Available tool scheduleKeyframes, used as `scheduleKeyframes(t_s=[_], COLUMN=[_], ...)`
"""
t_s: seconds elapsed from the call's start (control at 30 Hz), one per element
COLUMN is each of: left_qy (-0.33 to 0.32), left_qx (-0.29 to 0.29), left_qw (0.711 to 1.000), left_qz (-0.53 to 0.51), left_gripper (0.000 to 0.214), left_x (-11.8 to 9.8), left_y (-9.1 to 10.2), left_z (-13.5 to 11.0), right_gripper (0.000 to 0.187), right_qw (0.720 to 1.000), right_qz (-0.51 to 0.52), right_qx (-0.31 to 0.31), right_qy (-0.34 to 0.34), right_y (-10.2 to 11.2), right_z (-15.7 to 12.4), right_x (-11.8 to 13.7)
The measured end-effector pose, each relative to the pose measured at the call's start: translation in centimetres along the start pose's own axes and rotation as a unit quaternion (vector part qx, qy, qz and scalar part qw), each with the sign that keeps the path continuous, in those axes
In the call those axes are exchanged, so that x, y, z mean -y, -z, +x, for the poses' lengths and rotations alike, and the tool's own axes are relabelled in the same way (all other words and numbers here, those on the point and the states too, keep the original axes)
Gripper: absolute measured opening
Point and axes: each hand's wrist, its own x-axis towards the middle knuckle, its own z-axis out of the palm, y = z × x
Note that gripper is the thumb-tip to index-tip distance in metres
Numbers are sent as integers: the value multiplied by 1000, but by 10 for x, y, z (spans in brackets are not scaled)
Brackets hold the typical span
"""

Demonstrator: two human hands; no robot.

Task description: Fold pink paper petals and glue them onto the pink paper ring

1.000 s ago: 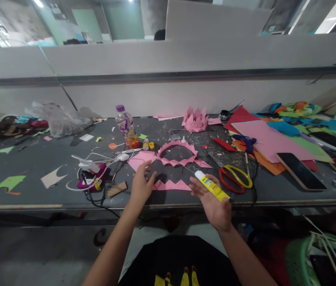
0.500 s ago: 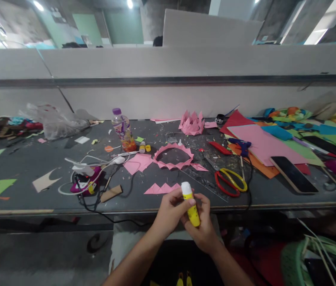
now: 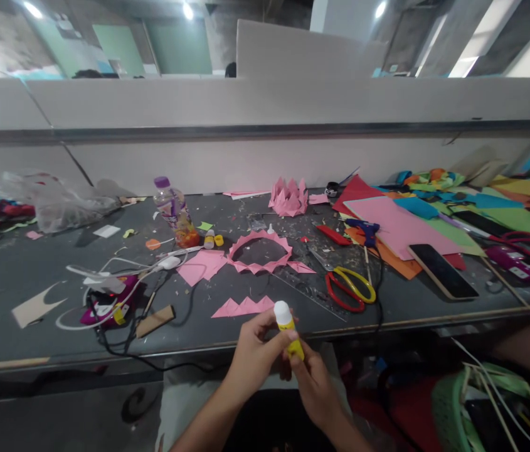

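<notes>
A yellow glue stick with a white top is held upright, leaning slightly, just off the table's front edge. My left hand closes round its upper part, thumb across the front. My right hand grips the lower end. Just beyond my left hand lies a folded pink paper strip with a zigzag edge. Farther back sits a pink folded paper ring, beside a small folded pink piece and a flat pink sheet.
Scissors with red and yellow handles and a phone lie to the right, near stacked coloured paper. A bottle, a pink paper crown and a purple power strip with cables also occupy the table.
The view has turned slightly right, so the table things appear farther left. Both hands still hold the glue stick, which now tilts more toward the table, its lower part more covered.
</notes>
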Motion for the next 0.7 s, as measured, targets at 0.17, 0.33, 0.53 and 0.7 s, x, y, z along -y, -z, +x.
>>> scheduleKeyframes(t_s=[0.17,0.33,0.53,0.7], left_qy=[18,59,-206,-314], left_qx=[43,102,9,-32], left_qw=[997,993,907,740], left_qz=[-61,8,366,595], left_gripper=[49,48,27,38], left_x=[9,12,4,31], left_y=[-3,-5,15,32], left_z=[1,-2,6,12], right_gripper=[65,46,38,32], right_qw=[970,978,997,984], right_qz=[179,147,5,-145], right_qx=[124,119,73,-42], right_qy=[-108,-84,-32,91], right_y=[6,23,39,53], right_z=[-6,-4,10,42], right_x=[-12,-9,11,24])
